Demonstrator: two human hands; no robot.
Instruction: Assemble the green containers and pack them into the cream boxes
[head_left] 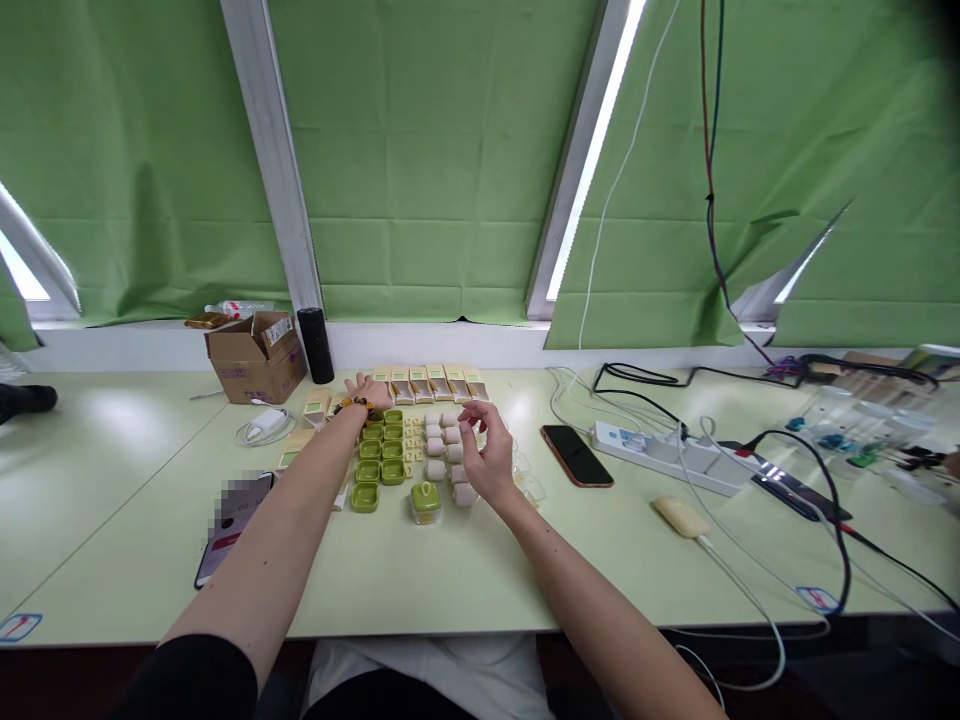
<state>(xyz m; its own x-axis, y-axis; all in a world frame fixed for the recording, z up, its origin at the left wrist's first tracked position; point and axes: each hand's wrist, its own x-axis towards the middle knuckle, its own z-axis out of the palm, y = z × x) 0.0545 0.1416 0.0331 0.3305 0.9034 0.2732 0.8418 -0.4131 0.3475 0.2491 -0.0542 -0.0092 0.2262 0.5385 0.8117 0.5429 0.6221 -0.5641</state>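
Observation:
My left hand reaches to the far side of the table and rests on the left end of a row of small tan boxes; its fingers look closed over one box. My right hand hovers over a group of pale pink caps, fingers curled in a pinch around a small clear piece that I cannot name. Between my arms lie several green square cases. One green piece sits in a clear case in front.
A cardboard box and a black cylinder stand at the back left. A white charger and a phone lie left. Right are a dark phone, a power strip with cables, and a pale mouse.

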